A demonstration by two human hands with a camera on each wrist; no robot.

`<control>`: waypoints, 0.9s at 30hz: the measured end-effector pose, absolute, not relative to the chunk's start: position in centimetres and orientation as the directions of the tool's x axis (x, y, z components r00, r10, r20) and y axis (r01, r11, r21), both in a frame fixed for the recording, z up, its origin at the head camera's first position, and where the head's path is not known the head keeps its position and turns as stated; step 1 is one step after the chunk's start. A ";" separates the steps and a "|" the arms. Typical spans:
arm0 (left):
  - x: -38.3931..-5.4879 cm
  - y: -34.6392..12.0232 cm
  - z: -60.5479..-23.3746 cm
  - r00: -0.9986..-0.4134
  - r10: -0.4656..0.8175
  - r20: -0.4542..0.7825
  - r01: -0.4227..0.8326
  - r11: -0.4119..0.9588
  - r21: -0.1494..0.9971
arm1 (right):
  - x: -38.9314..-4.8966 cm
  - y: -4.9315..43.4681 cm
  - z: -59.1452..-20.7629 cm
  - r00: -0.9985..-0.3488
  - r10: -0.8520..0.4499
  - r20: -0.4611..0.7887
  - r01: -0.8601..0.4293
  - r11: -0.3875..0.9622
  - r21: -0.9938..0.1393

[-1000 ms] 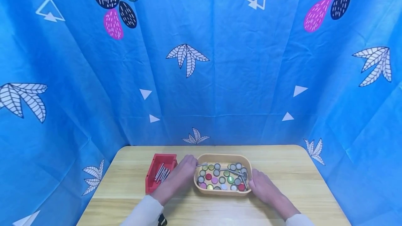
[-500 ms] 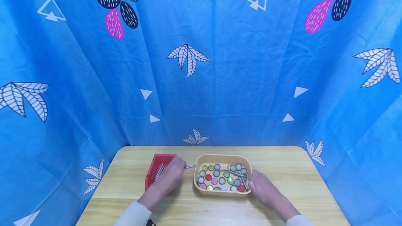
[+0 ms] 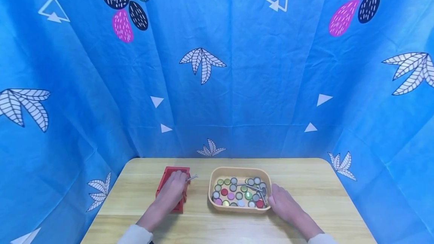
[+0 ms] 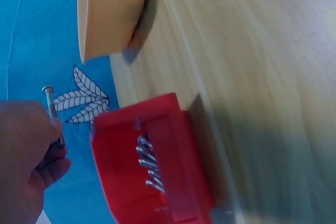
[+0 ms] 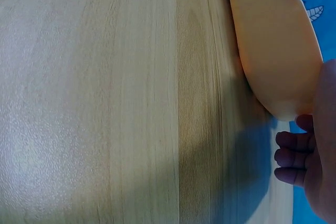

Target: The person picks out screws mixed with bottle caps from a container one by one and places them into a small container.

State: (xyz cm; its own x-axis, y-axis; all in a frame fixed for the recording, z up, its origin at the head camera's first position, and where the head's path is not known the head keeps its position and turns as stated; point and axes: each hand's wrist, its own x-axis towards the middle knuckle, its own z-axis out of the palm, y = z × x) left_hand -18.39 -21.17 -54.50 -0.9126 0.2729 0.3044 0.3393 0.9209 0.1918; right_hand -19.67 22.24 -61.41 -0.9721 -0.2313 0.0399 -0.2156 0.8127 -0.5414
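Note:
My left hand (image 3: pixel 171 191) pinches a metal bolt (image 4: pixel 51 103) between thumb and fingers, its flat head sticking out. This hand is over the red bin (image 4: pixel 113 179), where several more bolts (image 4: pixel 150 163) lie together. At the right end of a yellow-orange tub (image 3: pixel 239 209), my right hand (image 3: pixel 286 202) holds the rim; its thumb is hidden in the right wrist view. Inside the tub are many bottle caps (image 3: pixel 248 195), green, red, pink and grey, with several bolts (image 3: pixel 253 188) lying among them toward the right.
A light wooden table (image 3: pixel 318 183) carries both containers, the red bin left of the tub with a strip of wood between them. Blue patterned cloth (image 3: pixel 234 86) hangs behind the table and along both sides.
My left hand has moved left, from the tub's left rim to over the red bin, with the bolt still in its fingers. The right hand stays at the tub's end.

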 end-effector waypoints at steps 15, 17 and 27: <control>-17.7 -23.7 -56.6 -0.848 0.307 0.432 0.258 0.951 -0.170 | -19.7 22.3 -61.4 -0.973 -0.228 0.046 -0.216 0.815 -0.538; -17.5 -23.7 -56.8 -0.853 0.295 0.430 0.248 0.955 -0.163 | -19.7 22.3 -61.5 -0.972 -0.229 0.053 -0.220 0.811 -0.542; -16.9 -23.7 -58.4 -0.898 0.235 0.372 0.194 0.970 -0.143 | -19.6 22.3 -61.5 -0.970 -0.238 0.055 -0.229 0.804 -0.548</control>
